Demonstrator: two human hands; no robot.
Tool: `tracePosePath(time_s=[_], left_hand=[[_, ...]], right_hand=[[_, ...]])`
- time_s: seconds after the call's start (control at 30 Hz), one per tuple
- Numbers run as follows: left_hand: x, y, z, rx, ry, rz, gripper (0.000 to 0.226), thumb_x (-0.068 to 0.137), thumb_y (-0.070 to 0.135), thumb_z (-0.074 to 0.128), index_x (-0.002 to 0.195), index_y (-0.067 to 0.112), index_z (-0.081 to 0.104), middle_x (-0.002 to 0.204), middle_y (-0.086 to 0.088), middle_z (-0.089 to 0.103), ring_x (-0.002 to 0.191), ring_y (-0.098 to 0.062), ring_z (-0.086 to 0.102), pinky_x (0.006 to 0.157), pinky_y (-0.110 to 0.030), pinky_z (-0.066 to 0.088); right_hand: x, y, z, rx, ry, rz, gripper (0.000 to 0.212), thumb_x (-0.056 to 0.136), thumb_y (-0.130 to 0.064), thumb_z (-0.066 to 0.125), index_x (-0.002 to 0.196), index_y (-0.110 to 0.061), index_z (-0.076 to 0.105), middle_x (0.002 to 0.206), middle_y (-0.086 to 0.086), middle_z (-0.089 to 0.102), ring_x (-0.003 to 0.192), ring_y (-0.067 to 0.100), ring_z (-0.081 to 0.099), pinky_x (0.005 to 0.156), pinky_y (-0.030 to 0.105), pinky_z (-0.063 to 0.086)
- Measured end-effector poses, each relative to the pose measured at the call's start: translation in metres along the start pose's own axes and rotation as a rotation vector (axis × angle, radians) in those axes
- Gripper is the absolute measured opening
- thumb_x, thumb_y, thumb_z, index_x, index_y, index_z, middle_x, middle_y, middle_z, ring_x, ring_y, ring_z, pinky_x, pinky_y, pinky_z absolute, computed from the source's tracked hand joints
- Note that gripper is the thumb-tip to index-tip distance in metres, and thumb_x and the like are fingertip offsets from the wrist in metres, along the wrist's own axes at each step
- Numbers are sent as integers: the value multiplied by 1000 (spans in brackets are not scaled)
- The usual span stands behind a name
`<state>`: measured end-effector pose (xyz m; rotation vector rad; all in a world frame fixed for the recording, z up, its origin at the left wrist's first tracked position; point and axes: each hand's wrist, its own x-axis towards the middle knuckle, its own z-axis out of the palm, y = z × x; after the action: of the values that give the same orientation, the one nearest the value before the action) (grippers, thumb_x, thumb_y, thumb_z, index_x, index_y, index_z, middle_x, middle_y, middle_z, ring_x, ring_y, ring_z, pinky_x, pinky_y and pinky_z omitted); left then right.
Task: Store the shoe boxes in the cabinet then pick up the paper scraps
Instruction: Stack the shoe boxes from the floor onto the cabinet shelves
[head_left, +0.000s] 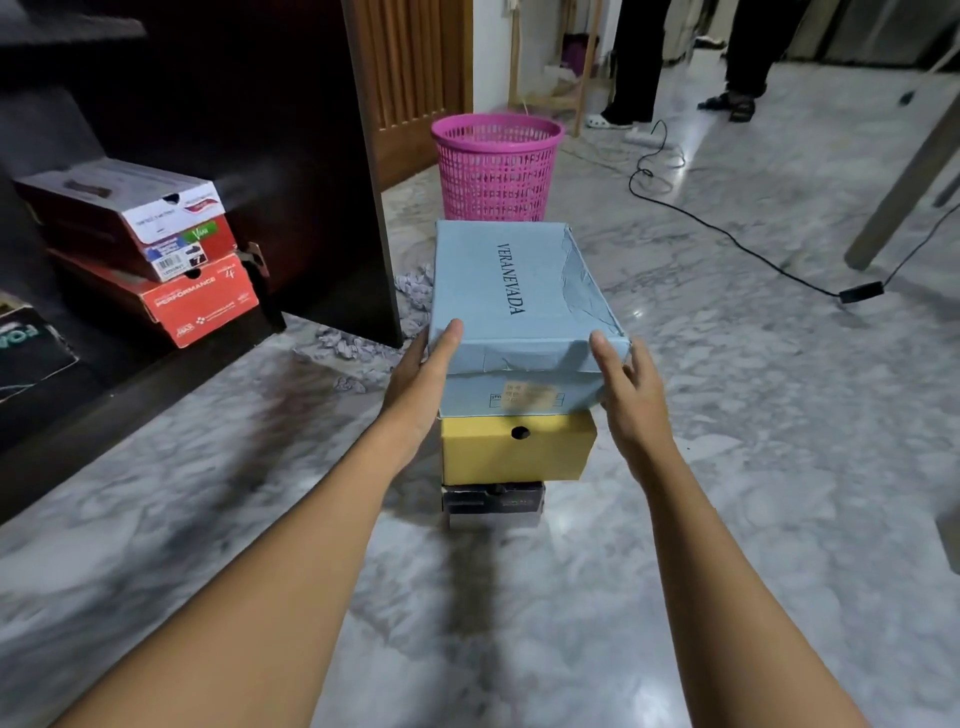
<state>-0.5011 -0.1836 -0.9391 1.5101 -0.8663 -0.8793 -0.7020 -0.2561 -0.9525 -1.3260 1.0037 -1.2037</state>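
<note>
**Both hands at the near end of the top shoe box**

At far left we see the dark cabinet (322, 156) standing open, with a white-lidded shoe box (156, 208) lying on a red PERFORMANCE shoe box (200, 304) on its low shelf, and the corner of a black box (26, 348) at the frame edge. Crumpled paper scraps (358, 345) lie on the marble floor (727, 415) just beside the cabinet's side panel.

Our left hand (423, 371) presses flat against the left near corner of the pale blue VERANEVADA shoe box (511, 291), thumb on the lid edge, fingers hidden along the side. The box tops a stack, resting on a yellow shoe box (517, 449), which sits on a black shoe box (493, 501) on the floor. Our right hand (631, 387) is at the box's right near corner with its fingers spread wide, thumb touching the lid edge; we cannot tell whether the other fingers touch.

Behind the stack stands a pink mesh wastebasket (496, 166). Farther right, a black cable (727, 234) trails across the floor, and a person's legs (639, 57) stand well apart.
</note>
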Motion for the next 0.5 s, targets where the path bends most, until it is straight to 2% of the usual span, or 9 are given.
tracePosePath(time_s=[0.1, 0.23, 0.3, 0.4, 0.5], left_hand=[[4, 4, 0, -14, -24, -92, 55, 74, 72, 54, 123, 46, 59, 124, 16, 64, 117, -11, 57, 101, -39, 44], [1, 7, -1, -103, -28, -145, 30, 88, 53, 55, 113, 38, 63, 113, 8, 70, 104, -15, 65, 95, -41, 51], [-3, 9, -2, -125, 24, -145, 26, 89, 50, 56, 109, 36, 64, 110, 4, 71, 99, -17, 66, 91, -40, 52], [-11, 19, -3, -155, 172, -62, 26, 82, 52, 59, 103, 37, 65, 106, 4, 71, 101, -20, 66, 80, -36, 53], [-22, 30, -4, -232, 326, 11, 33, 79, 49, 59, 106, 31, 66, 98, 4, 71, 92, -19, 66, 70, -32, 50]], right_hand=[[2, -3, 4, 0, -17, 1, 21, 91, -43, 66, 111, -37, 61, 110, -9, 71, 97, 9, 69, 81, 34, 56], [1, -5, 4, -11, -27, 1, 20, 89, -44, 67, 108, -38, 62, 106, -12, 71, 98, 13, 69, 90, 50, 56], [0, -11, 6, -11, -38, -18, 25, 87, -45, 66, 110, -37, 61, 107, -11, 71, 98, 13, 69, 91, 51, 55], [2, -24, 14, 11, -51, -38, 45, 84, -47, 67, 125, -31, 58, 114, -9, 70, 101, 11, 69, 91, 48, 56], [7, -41, 26, 19, -82, -80, 46, 84, -46, 68, 126, -30, 58, 115, -8, 70, 101, 12, 69, 90, 48, 57]])
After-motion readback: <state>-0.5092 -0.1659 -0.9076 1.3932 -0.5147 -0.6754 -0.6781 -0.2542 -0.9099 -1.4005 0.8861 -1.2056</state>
